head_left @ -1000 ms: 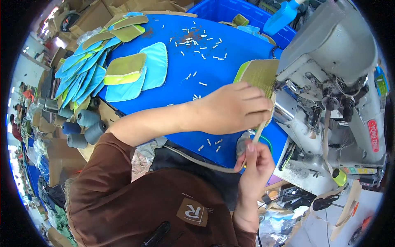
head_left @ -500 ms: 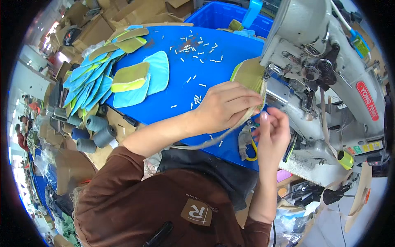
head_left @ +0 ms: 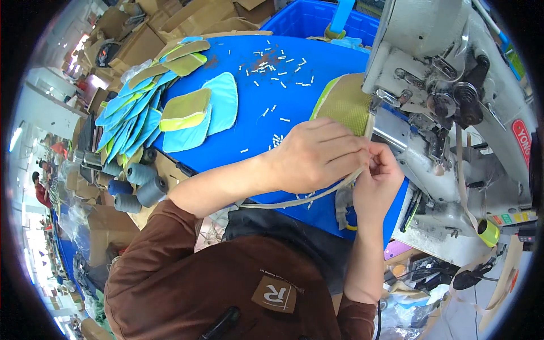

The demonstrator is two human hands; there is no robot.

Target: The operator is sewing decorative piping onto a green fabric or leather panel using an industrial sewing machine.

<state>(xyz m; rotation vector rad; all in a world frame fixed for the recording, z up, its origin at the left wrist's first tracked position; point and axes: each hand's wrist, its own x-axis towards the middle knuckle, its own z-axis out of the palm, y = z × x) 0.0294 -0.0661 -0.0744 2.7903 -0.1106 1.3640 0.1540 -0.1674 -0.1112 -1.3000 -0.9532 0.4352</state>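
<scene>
Patch (head_left: 344, 101) sits at the machine (head_left: 428, 37), above the blue tabletop (head_left: 255, 127). Your left hand (head_left: 320, 154) is curled closed over its near end. Your right hand (head_left: 378, 173) is pinched tight on the tape (head_left: 283, 204) just beside; the tape trails left, toward your lap.

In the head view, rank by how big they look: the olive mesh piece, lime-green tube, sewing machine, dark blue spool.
1. Sewing machine
2. Olive mesh piece, partly covered by the left hand
Unranked, smallest: dark blue spool and lime-green tube; they look about alike.
</scene>
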